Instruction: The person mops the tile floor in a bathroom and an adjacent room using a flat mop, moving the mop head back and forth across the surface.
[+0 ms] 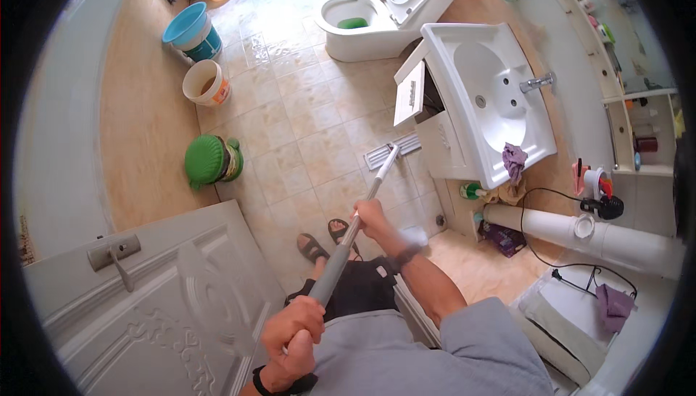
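Note:
A flat mop point(330, 273) with a grey and white pole runs from near my body out to the floor. Around the upper end of the pole my left hand point(293, 334) is closed, low in the picture. Farther down the pole, my right hand point(372, 218) grips it too. The mop's flat rectangular head point(378, 157) lies on the beige tiled floor point(304, 153), its right end against the base of the washbasin cabinet. What is under the mop head is hidden.
To the right stands a white washbasin point(482, 70) with its cabinet door point(410, 95) ajar. Beyond it is a toilet point(362, 26), lid raised. Along the left wall are a green-lidded bin point(206, 160), a white bucket point(205, 83) and a blue basin point(185, 23). A white door point(174, 294) stands near left.

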### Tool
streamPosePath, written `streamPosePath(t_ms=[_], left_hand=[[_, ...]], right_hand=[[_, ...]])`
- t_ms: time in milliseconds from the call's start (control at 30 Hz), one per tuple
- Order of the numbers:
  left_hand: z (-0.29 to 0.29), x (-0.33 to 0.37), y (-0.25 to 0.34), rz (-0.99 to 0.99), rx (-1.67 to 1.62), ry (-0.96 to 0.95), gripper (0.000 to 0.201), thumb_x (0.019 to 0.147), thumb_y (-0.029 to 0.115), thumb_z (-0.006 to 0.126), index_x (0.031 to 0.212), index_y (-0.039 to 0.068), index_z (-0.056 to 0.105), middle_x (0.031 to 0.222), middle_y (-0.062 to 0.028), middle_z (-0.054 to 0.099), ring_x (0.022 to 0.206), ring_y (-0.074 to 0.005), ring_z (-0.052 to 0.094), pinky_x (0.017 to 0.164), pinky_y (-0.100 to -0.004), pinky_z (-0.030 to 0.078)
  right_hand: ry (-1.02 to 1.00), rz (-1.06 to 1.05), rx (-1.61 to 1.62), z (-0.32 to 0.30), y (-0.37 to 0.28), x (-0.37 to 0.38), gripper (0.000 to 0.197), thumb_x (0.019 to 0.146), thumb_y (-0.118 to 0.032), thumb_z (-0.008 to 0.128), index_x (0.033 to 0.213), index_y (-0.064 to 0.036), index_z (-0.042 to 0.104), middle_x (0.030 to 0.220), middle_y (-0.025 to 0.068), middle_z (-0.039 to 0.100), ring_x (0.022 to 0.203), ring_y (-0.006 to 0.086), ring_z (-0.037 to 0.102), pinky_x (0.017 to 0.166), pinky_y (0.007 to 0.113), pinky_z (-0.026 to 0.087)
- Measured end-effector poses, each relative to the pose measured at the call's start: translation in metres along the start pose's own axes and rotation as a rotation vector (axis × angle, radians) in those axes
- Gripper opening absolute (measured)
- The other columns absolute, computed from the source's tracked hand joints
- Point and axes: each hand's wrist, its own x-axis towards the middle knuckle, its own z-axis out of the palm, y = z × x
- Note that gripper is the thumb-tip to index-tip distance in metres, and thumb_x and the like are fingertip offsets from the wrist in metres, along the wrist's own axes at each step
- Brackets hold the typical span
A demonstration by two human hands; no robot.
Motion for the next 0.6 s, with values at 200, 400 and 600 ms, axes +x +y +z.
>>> streamPosePath(t_ms=[200, 400, 600], left_hand=[[0.007, -0.008, -0.006, 0.078, 0.065, 0.196, 0.031, 0.081, 0.015, 0.046, 0.053, 0.004, 0.04, 0.049, -0.0076, 0.046, 0.049, -0.0199, 0.045, 0.062, -0.0378, 0.041], [-0.005, -0.015, -0.024, 0.122, 0.323, 0.117, 0.017, 0.073, 0.002, 0.046, 0.056, 0.0, 0.047, 0.053, -0.0078, 0.048, 0.051, -0.0221, 0.048, 0.066, -0.0385, 0.044], [-0.023, 0.001, -0.011, 0.192, 0.402, -0.031, 0.013, 0.067, -0.001, 0.05, 0.055, 0.001, 0.046, 0.06, -0.0076, 0.053, 0.058, -0.0231, 0.051, 0.065, -0.0375, 0.042]], right_hand=[[-0.032, -0.065, -0.116, 0.04, 0.005, 0.039, 0.007, 0.072, -0.001, 0.05, 0.07, 0.0058, 0.048, 0.055, 0.0129, 0.049, 0.043, 0.0217, 0.051, 0.035, 0.034, 0.04], [-0.225, -0.067, -0.319, 0.12, -0.01, 0.059, 0.008, 0.073, -0.002, 0.053, 0.07, 0.0049, 0.05, 0.056, 0.0107, 0.049, 0.046, 0.0202, 0.052, 0.038, 0.032, 0.043], [-0.387, -0.116, -0.25, 0.186, 0.009, 0.045, 0.012, 0.075, -0.006, 0.056, 0.069, 0.003, 0.051, 0.055, 0.0086, 0.049, 0.044, 0.0181, 0.051, 0.038, 0.03, 0.041]])
